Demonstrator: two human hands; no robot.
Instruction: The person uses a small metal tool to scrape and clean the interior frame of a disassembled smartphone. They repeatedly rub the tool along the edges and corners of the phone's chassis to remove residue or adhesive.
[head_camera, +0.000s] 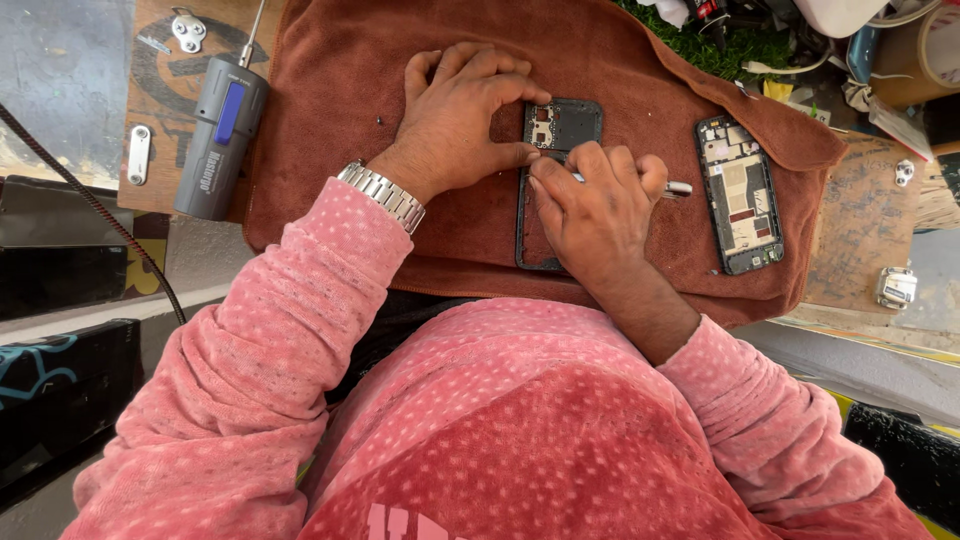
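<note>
A dark phone frame (565, 128) lies on a reddish-brown towel (620, 90), its lower half hidden under my hands. My left hand (455, 115), with a metal watch at the wrist, presses down on the frame's left edge with thumb and fingers. My right hand (592, 200) rests over the frame's middle and grips a thin metal tool (678, 187) whose end sticks out to the right; the tip is hidden under my fingers. An opened phone body (740, 195) with exposed circuit parts lies to the right on the towel.
A grey electric screwdriver (220, 135) lies on the wooden board (150, 100) to the left, beside small metal brackets (187, 30). A tiny screw (379, 121) sits on the towel. Clutter, tape and green matting fill the top right. A white charger plug (896, 287) sits at right.
</note>
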